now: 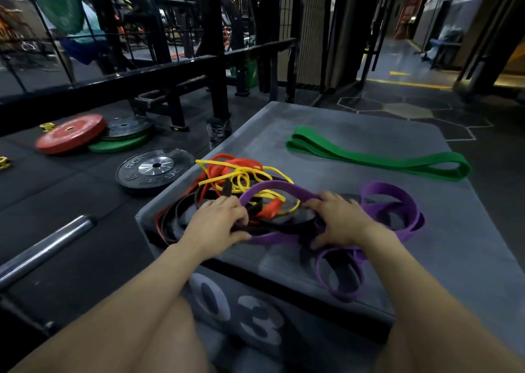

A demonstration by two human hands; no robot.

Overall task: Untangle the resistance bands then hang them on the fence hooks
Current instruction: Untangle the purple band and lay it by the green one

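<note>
Right hand (pixel 339 219) grips purple band (pixel 284 188); tangle (pixel 241 185) near box edge (pixel 159 202).

- A tangled heap of bands (pixel 250 199) lay at the box's (pixel 355 134) near left corner, both hands among it.
- One lone band (pixel 377 159) lay flat toward the far right edge (well apart from the heap).
- Weight plates (pixel 99 135) sat on the floor left of the box.

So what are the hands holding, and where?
Both grip the tangle. The right hand holds the purple band at its raised loop; the left hand grips black bands in the pile's middle.
</note>
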